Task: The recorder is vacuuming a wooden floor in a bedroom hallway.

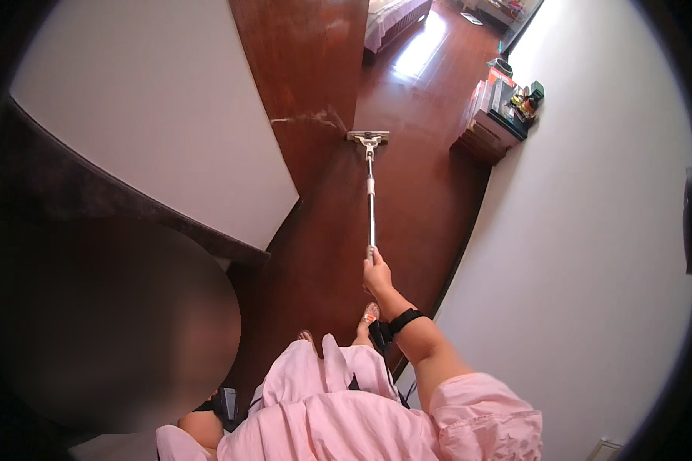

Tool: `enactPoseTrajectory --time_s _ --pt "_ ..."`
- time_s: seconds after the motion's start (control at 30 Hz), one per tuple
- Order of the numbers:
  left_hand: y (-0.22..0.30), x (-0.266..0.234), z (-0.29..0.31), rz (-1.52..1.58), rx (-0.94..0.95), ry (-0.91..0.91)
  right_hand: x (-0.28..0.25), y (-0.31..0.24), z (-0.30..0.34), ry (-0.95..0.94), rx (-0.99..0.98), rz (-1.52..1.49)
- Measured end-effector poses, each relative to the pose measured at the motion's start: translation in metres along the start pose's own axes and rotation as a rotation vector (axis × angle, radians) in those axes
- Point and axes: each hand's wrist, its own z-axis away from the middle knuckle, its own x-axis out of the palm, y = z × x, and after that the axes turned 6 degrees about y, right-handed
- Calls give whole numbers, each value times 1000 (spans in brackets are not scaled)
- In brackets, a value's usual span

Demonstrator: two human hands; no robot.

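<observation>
My right hand (376,273) is wrapped round the handle of a flat mop (371,211), with the arm stretched forward. The mop's pole is silver with pale sections and runs straight away from me. Its wide, narrow head (369,138) rests on the dark red wooden floor (346,223), close to the lower edge of a brown wooden door (300,69). On the left, part of my left forearm (198,426) shows with a dark device strapped to it. A large blurred patch covers the area beyond, so my left hand and its fingers cannot be made out.
White walls (584,253) flank the passage on both sides. Stacked boxes (496,115) with small items on top stand against the right wall. Farther off, a bed (392,23) with a pale cover stands in a bright room. My feet (370,313) are just below the mop handle.
</observation>
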Motion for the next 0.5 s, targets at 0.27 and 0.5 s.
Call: enactPoseTrajectory --time_s 0.27,0.5 --pt "-3 -1 10 49 24 -41 -72 156 -11 133 -130 236" --pt "-13 1 -6 79 48 -126 -168 354 167 194 -208 218"
